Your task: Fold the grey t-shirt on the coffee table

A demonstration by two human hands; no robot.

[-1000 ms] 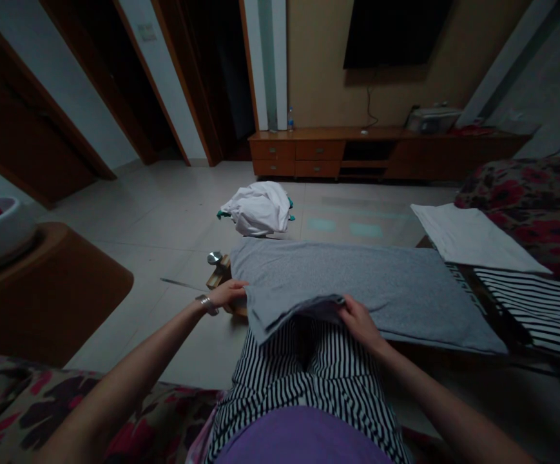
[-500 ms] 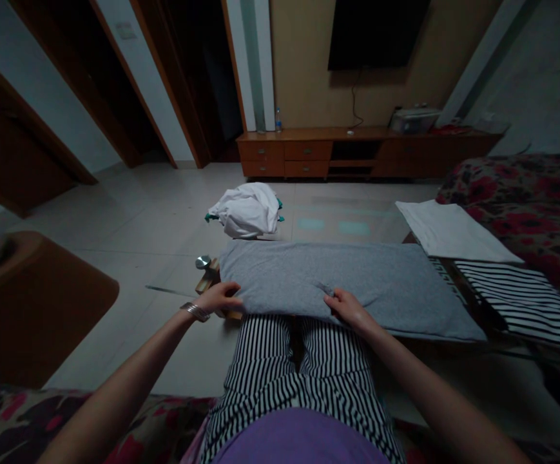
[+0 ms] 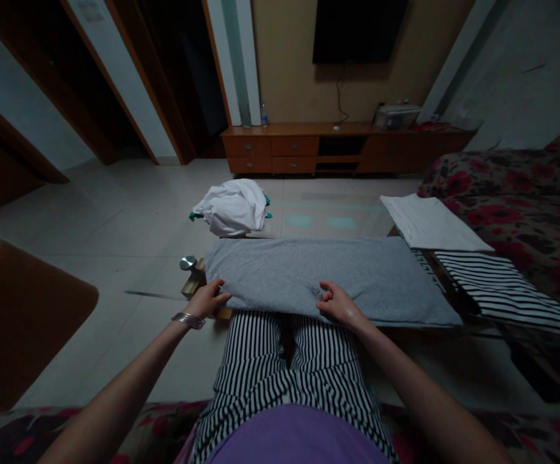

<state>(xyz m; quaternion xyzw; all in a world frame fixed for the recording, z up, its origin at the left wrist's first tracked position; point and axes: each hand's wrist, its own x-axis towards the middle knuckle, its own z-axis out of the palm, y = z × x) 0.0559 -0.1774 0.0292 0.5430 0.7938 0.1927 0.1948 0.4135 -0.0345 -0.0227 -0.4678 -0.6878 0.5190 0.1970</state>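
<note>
A grey folded garment lies flat across a low table in front of my knees. My left hand, with a metal bracelet at the wrist, rests on the garment's near left corner, fingers closed round the edge. My right hand pinches the cloth at the middle of the near edge, where a small wrinkle gathers. My legs in black-and-white striped trousers sit just below the garment.
A crumpled white cloth lies on the floor beyond the table. A folded white cloth and a striped cloth lie at the right. A flowered sofa, a brown table at left, and a wooden cabinet surround the tiled floor.
The near flap of the grey garment, lifted a second ago, has been folded forward and now lies flat. Both hands moved forward onto the near edge.
</note>
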